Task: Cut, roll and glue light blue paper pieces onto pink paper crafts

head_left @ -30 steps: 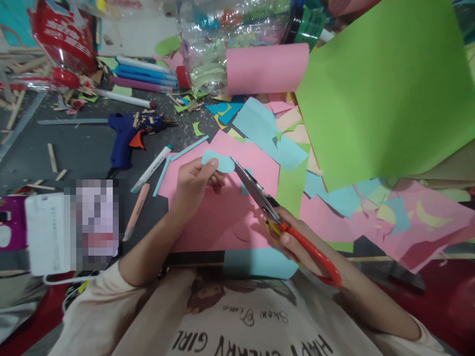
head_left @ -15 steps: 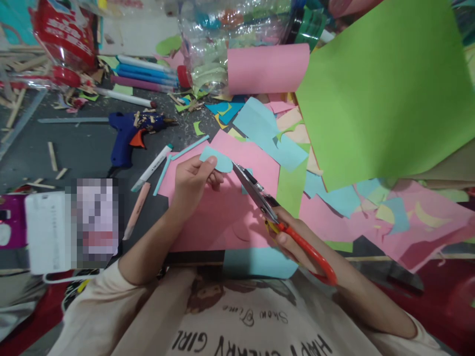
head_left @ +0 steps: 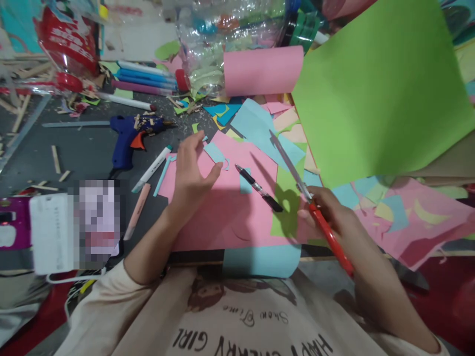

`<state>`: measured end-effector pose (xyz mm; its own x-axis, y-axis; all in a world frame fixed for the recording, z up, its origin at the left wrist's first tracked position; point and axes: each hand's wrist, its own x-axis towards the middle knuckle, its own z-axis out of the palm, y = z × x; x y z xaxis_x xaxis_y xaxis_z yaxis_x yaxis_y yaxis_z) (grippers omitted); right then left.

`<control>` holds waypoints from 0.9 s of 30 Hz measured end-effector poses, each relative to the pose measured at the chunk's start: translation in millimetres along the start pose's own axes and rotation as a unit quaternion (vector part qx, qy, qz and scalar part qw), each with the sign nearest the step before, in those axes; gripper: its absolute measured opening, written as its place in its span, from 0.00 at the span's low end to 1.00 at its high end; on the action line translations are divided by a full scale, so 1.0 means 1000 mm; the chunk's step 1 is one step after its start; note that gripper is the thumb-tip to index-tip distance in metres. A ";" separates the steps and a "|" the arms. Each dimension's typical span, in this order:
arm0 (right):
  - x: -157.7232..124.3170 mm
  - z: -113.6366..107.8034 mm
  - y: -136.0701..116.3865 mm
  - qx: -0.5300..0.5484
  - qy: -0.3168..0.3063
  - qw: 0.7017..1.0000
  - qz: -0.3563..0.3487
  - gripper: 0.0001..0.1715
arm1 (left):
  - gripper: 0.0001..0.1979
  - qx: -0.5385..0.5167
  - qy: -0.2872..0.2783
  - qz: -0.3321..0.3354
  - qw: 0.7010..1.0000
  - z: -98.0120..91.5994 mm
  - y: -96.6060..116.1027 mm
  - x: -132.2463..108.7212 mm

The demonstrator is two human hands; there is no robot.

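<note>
My left hand [head_left: 191,170] is spread, thumb and fingers apart, over the left part of a pink sheet [head_left: 208,217]. A small light blue paper piece [head_left: 214,152] is by its thumb and fingers; whether they touch it I cannot tell. My right hand [head_left: 332,212] grips red-handled scissors [head_left: 291,160], blades angled up and left above the green and blue paper. Between the hands lies a black-and-clear pen [head_left: 258,187], next to a small blue paper piece [head_left: 245,181] on the pink sheet.
A blue glue gun [head_left: 124,138], a white marker [head_left: 152,168] and a peach marker [head_left: 137,211] lie to the left. Plastic bottles and a pink paper roll [head_left: 263,70] are at the back. A large green sheet [head_left: 382,99] and paper scraps cover the right.
My right hand moved right and up with the scissors, away from the blue piece, uncovering the pen. My left hand's fingers opened from their pinch on the blue paper.
</note>
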<state>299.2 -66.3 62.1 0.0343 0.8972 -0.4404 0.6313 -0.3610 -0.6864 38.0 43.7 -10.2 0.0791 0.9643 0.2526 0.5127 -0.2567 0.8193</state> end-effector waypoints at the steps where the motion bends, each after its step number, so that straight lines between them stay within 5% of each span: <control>1: 0.003 -0.004 0.003 -0.033 0.023 0.999 0.003 0.26 | 0.15 0.025 -0.030 0.044 0.998 0.001 0.000 -0.001; 3: 0.008 -0.010 0.008 -0.086 0.057 0.995 0.015 0.28 | 0.05 0.071 -0.138 0.125 0.980 0.002 0.003 -0.006; 6: 0.013 -0.018 0.014 -0.148 0.086 0.984 0.045 0.28 | 0.02 0.117 -0.263 0.192 0.938 0.005 0.014 -0.013; 9: 0.015 -0.025 0.017 -0.161 0.094 0.981 0.063 0.29 | 0.10 0.168 -0.287 0.205 0.920 0.009 0.020 -0.016; 13: 0.014 -0.027 0.019 -0.116 0.102 0.986 0.065 0.34 | 0.08 0.173 -0.293 0.210 0.917 0.012 0.019 -0.014; 17: 0.012 -0.025 0.025 -0.054 0.067 0.995 0.057 0.33 | 0.10 0.090 -0.262 0.156 0.948 0.010 0.017 -0.013; 22: 0.006 -0.021 0.023 0.044 0.037 0.997 0.052 0.30 | 0.07 -0.062 -0.048 0.014 0.997 0.006 0.021 -0.015; 27: 0.004 -0.012 0.019 0.145 -0.015 0.988 0.052 0.28 | 0.08 -0.244 0.005 -0.173 0.954 0.001 0.027 -0.015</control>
<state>320.7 -66.6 55.0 0.0614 0.8452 -0.5310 0.3760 -0.5124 -0.7721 51.2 22.0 8.0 -0.0314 0.9968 -0.0737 0.0473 0.0752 0.9961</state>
